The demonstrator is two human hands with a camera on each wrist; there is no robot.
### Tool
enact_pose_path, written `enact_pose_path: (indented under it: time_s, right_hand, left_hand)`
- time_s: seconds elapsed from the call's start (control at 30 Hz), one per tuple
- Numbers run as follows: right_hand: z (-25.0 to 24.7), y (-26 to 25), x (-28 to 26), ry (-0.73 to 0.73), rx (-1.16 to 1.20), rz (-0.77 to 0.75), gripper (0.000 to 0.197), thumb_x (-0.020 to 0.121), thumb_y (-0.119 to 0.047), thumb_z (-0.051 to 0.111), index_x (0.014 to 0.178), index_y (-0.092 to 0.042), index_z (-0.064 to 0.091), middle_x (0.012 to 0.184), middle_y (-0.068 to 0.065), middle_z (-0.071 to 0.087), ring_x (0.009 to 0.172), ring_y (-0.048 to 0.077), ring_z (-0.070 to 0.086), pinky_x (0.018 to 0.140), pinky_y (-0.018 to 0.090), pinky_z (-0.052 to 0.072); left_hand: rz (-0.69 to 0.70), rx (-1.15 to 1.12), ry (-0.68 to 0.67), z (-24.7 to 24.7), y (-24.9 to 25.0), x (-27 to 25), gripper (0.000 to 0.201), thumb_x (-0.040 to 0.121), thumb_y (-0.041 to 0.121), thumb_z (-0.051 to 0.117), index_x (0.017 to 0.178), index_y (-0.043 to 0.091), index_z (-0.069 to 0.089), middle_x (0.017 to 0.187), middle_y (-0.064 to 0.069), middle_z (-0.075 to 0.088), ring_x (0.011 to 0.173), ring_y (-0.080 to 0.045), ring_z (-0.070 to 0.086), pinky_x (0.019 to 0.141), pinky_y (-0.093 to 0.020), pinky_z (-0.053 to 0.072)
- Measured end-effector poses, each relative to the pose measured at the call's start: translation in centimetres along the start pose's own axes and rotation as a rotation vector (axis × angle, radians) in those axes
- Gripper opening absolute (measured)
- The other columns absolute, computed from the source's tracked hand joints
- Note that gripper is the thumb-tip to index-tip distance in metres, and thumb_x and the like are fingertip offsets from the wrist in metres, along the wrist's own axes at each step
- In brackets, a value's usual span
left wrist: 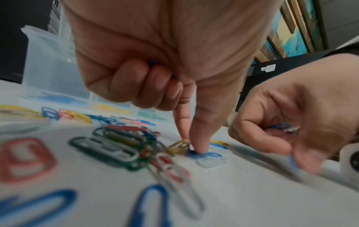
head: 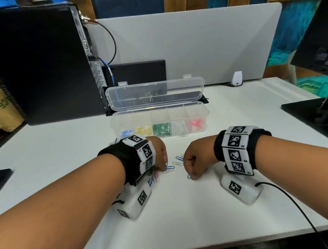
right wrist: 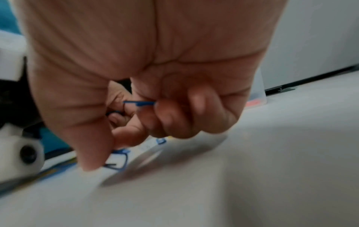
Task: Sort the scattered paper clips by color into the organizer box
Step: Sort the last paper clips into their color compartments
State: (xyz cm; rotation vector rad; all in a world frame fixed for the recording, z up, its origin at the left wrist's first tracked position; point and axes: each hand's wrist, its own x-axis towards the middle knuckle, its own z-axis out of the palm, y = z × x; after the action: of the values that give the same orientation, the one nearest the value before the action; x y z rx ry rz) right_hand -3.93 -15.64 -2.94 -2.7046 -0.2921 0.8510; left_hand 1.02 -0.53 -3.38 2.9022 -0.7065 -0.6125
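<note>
The clear organizer box stands open at the back. It holds blue, yellow, green, white and red clips in separate compartments. Mixed paper clips lie scattered under and beside my left wrist. My left hand keeps blue clips in its curled fingers, while thumb and forefinger press a blue clip on the table. My right hand holds a blue clip in its curled fingers. Its thumb and forefinger pinch another blue clip at the table top.
A black computer tower stands at the back left and a grey divider panel behind the box. A monitor stand sits at the right. A black cable trails from my right wrist.
</note>
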Motion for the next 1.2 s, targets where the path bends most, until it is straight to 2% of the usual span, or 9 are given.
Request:
enact_pose_path:
  time_s: [0.1, 0.2, 0.4, 0.57, 0.83, 0.9, 1.0, 1.1, 1.2]
  right_hand:
    - [-0.9, 0.5, -0.1, 0.050, 0.112, 0.030, 0.013, 0.078, -0.020, 0.071, 0.070, -0.024, 0.062, 0.066, -0.009, 0.057, 0.061, 0.008, 0.049, 0.060, 0.019, 0.041]
    - [-1.7, 1.7, 0.0, 0.137, 0.285, 0.088, 0.019, 0.079, -0.010, 0.067, 0.063, -0.017, 0.060, 0.051, -0.007, 0.055, 0.047, 0.010, 0.046, 0.046, 0.019, 0.037]
    - [-2.4, 2.7, 0.1, 0.224, 0.655, 0.109, 0.029, 0.084, 0.010, 0.054, 0.063, -0.010, 0.050, 0.052, 0.004, 0.054, 0.034, 0.008, 0.047, 0.040, 0.020, 0.041]
    - [-2.1, 2.5, 0.7, 0.182, 0.876, 0.142, 0.025, 0.088, 0.011, 0.045, 0.077, -0.005, 0.060, 0.041, 0.001, 0.055, 0.032, 0.006, 0.047, 0.036, 0.012, 0.038]
    - [-1.7, 2.2, 0.7, 0.143, 1.045, 0.202, 0.028, 0.092, 0.002, 0.037, 0.069, -0.001, 0.052, 0.040, 0.003, 0.054, 0.031, 0.010, 0.051, 0.033, 0.012, 0.039]
    - [-1.6, 1.9, 0.9, 0.133, 1.022, 0.219, 0.027, 0.092, -0.002, 0.039, 0.068, -0.002, 0.051, 0.046, 0.005, 0.052, 0.032, 0.011, 0.049, 0.034, 0.012, 0.037]
    - [-1.7, 1.3, 1.3, 0.100, 0.894, 0.247, 0.026, 0.093, -0.012, 0.046, 0.068, -0.008, 0.050, 0.049, 0.003, 0.050, 0.036, 0.011, 0.045, 0.036, 0.015, 0.034]
    - [-2.2, 0.5, 1.4, 0.154, 0.459, 0.238, 0.023, 0.087, -0.021, 0.061, 0.067, -0.014, 0.051, 0.057, 0.002, 0.049, 0.050, 0.015, 0.043, 0.046, 0.022, 0.035]
    - [-2.4, -0.7, 1.0, 0.219, 0.121, 0.199, 0.008, 0.084, -0.023, 0.066, 0.080, -0.018, 0.060, 0.066, -0.005, 0.052, 0.054, 0.009, 0.043, 0.046, 0.017, 0.037]
  left_hand:
    - [-0.017, 0.010, 0.047, 0.1, 0.4, 0.1, 0.023, 0.077, 0.029, 0.073, 0.097, 0.017, 0.070, 0.088, 0.003, 0.065, 0.082, -0.013, 0.056, 0.058, -0.017, 0.042]
    - [-0.056, 0.081, 0.047, 0.2, 0.4, 0.3, 0.043, 0.073, 0.045, 0.073, 0.100, 0.012, 0.071, 0.103, -0.003, 0.071, 0.095, -0.020, 0.065, 0.079, -0.028, 0.051]
    - [-0.093, 0.126, 0.026, 0.3, 0.9, 0.5, 0.043, 0.070, 0.047, 0.074, 0.095, 0.012, 0.072, 0.098, -0.003, 0.072, 0.093, -0.022, 0.068, 0.084, -0.033, 0.055]
    - [-0.078, 0.160, -0.033, 0.6, 1.5, 0.6, 0.015, 0.068, 0.034, 0.072, 0.070, 0.023, 0.062, 0.072, 0.001, 0.058, 0.066, -0.020, 0.050, 0.066, -0.024, 0.042]
    - [0.003, 0.184, -0.099, 0.5, 1.4, 0.4, 0.011, 0.086, 0.028, 0.059, 0.077, 0.022, 0.055, 0.072, 0.004, 0.056, 0.075, -0.013, 0.048, 0.046, -0.012, 0.034]
    - [0.023, 0.116, -0.110, 0.4, 1.1, 0.4, 0.024, 0.088, 0.028, 0.058, 0.064, 0.024, 0.057, 0.055, 0.008, 0.055, 0.062, -0.008, 0.049, 0.039, -0.004, 0.033]
    - [-0.011, 0.037, -0.084, 0.6, 0.6, 0.6, 0.031, 0.089, 0.026, 0.059, 0.060, 0.026, 0.048, 0.062, 0.009, 0.050, 0.055, -0.003, 0.047, 0.050, -0.006, 0.040]
    - [-0.031, 0.039, -0.102, 0.6, 0.6, 0.4, 0.022, 0.089, 0.025, 0.058, 0.068, 0.021, 0.052, 0.072, 0.004, 0.053, 0.063, -0.011, 0.050, 0.059, -0.017, 0.042]
    - [0.001, 0.050, -0.072, -0.3, 0.7, -0.4, 0.016, 0.090, 0.027, 0.054, 0.090, 0.014, 0.063, 0.089, 0.000, 0.056, 0.080, -0.016, 0.048, 0.067, -0.023, 0.039]
